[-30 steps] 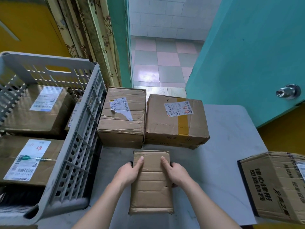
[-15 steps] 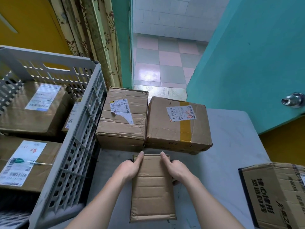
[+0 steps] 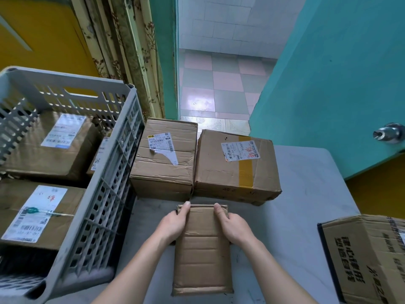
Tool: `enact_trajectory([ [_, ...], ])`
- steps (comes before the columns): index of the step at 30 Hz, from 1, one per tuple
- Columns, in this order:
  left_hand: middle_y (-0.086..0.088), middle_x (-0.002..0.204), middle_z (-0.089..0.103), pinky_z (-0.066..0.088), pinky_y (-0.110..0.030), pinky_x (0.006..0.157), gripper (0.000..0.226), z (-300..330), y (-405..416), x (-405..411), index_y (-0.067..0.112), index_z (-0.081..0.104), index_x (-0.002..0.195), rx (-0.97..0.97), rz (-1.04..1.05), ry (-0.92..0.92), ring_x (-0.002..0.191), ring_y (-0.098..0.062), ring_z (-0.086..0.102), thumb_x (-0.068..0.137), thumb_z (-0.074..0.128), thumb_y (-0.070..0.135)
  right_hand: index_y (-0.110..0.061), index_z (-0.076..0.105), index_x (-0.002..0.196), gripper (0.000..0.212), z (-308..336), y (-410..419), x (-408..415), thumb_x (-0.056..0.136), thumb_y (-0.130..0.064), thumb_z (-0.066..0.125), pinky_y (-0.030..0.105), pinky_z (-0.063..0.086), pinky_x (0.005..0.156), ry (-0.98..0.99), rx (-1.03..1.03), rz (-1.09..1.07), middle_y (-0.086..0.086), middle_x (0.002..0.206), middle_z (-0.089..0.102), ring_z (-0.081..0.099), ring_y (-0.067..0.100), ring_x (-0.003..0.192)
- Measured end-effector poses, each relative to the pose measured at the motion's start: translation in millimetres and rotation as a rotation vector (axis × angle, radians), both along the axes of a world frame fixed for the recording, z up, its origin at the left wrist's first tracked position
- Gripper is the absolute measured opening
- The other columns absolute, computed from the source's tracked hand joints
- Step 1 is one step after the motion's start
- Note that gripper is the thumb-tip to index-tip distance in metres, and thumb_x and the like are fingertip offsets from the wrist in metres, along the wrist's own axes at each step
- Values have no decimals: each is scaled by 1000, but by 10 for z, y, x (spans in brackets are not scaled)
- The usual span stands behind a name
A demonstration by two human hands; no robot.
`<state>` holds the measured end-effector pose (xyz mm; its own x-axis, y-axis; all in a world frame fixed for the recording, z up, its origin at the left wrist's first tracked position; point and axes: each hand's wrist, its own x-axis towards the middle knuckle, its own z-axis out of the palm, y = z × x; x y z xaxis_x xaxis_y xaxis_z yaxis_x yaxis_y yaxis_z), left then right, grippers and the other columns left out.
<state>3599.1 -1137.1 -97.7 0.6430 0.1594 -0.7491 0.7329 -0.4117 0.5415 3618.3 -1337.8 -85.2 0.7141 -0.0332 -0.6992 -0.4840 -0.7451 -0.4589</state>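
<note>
A small flat cardboard parcel lies on the white table, its far end close to two bigger boxes. My left hand grips its left edge near the far corner, thumb on top and fingers wrapped down the side. My right hand holds the right edge the same way. Behind it stand a box with a torn label and a box with yellow tape, side by side.
A grey plastic crate at the left holds several labelled cardboard boxes. A printed carton sits at the table's right front. A teal door with a metal knob stands open behind the table, tiled floor beyond.
The parcel and both hands have slid a little forward toward the two boxes. The grip on it is unchanged.
</note>
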Motion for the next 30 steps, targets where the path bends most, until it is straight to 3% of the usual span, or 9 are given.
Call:
enact_trajectory([
  [5, -6, 141, 58, 42, -38, 110, 52, 322, -12, -60, 22, 52, 143, -121, 116, -193, 126, -23, 53, 101, 43, 52, -30, 46, 154, 81, 282, -41, -148, 94, -79, 24, 40, 31, 120, -147, 225, -119, -2, 157, 48, 39, 21, 148],
  [9, -4, 134, 60, 50, -36, 94, 52, 514, -24, -140, 28, 37, 151, -268, 141, -244, 119, -17, 58, 101, 45, 43, -34, 47, 150, 60, 408, -113, -215, 101, -66, 35, 37, 38, 115, -225, 339, -155, -9, 148, 54, 48, 13, 134],
  [11, -2, 133, 60, 50, -33, 87, 57, 575, -14, -184, 30, 35, 151, -305, 142, -281, 117, -15, 58, 97, 51, 40, -35, 49, 146, 60, 439, -148, -259, 97, -69, 45, 42, 45, 111, -232, 388, -163, -9, 140, 58, 53, 11, 126],
  [14, 2, 133, 62, 53, -37, 97, 79, 658, 5, -259, 32, 38, 148, -294, 136, -325, 117, -13, 60, 74, 61, 45, -32, 45, 148, 80, 451, -181, -333, 81, -74, 59, 44, 51, 107, -256, 376, -177, -9, 134, 59, 56, 11, 122],
  [16, 6, 130, 63, 51, -33, 99, 75, 697, 1, -323, 32, 41, 145, -251, 95, -350, 116, -9, 60, 75, 66, 43, -34, 46, 147, 81, 467, -178, -376, 78, -74, 63, 40, 50, 108, -291, 368, -161, -11, 136, 58, 56, 9, 122],
  [20, 6, 136, 59, 47, -30, 105, 73, 630, -15, -403, 27, 47, 143, -178, 79, -387, 118, -8, 60, 79, 76, 47, -41, 46, 144, 59, 502, -152, -480, 91, -59, 67, 27, 43, 101, -282, 346, -99, -8, 134, 50, 54, 10, 119],
  [25, 4, 124, 60, 56, -24, 78, 65, 565, -38, -416, 25, 37, 142, -246, 97, -303, 105, -12, 66, 89, 75, 22, -56, 37, 136, 69, 455, -198, -479, 76, -67, 70, 42, 46, 113, -138, 382, -39, -9, 142, 55, 56, 11, 127],
  [28, 9, 126, 64, 50, -30, 102, 77, 524, -36, -426, 26, 33, 149, -213, 52, -315, 112, -10, 65, 88, 76, 44, -48, 28, 152, 80, 475, -197, -500, 85, -75, 62, 42, 46, 113, -114, 366, -29, -13, 143, 54, 55, 13, 128],
  [30, 10, 129, 63, 43, -24, 102, 71, 518, -49, -456, 27, 32, 150, -191, -1, -321, 115, -9, 62, 93, 70, 47, -45, 22, 156, 80, 474, -202, -534, 90, -71, 58, 40, 47, 112, -93, 362, -25, -14, 137, 55, 56, 12, 125],
])
